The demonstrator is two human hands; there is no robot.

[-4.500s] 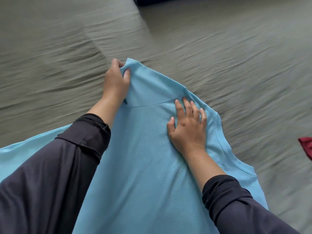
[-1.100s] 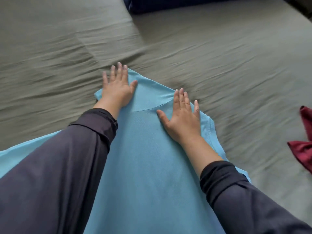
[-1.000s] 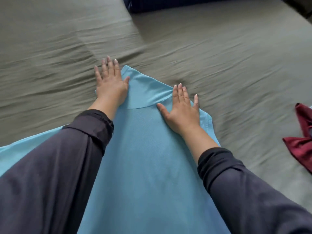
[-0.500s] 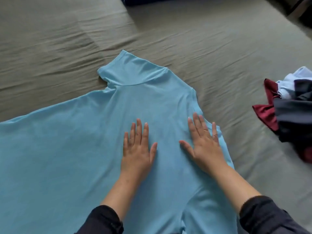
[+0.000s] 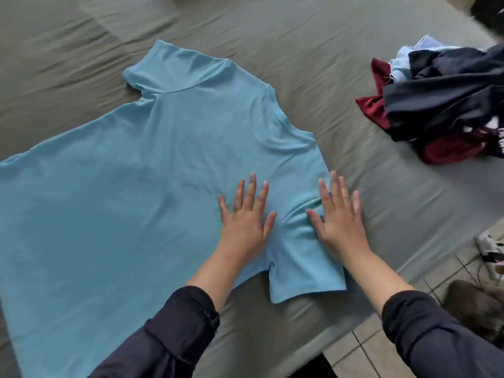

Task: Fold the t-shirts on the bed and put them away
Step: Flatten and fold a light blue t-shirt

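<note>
Blue t-shirt (image 5: 131, 186) lay spread flat near the bed's (image 5: 341, 50) front edge | left hand (image 5: 245, 222), right hand (image 5: 341, 222) spread, palms pressing its near sleeve, likely smoothing creases before folding | unfolded pile (image 5: 441, 105) waited by the right edge

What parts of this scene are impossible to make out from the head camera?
- Blue t-shirt: its hem and far sleeve run past the left edge.
- Clothes pile: cut by the right edge; the garments overlap, so their number is unclear, and white lettering is unreadable.
- Small white object on the floor: too small and blurred to identify.
- Shirt under the left hand and right hand: covered.
</note>
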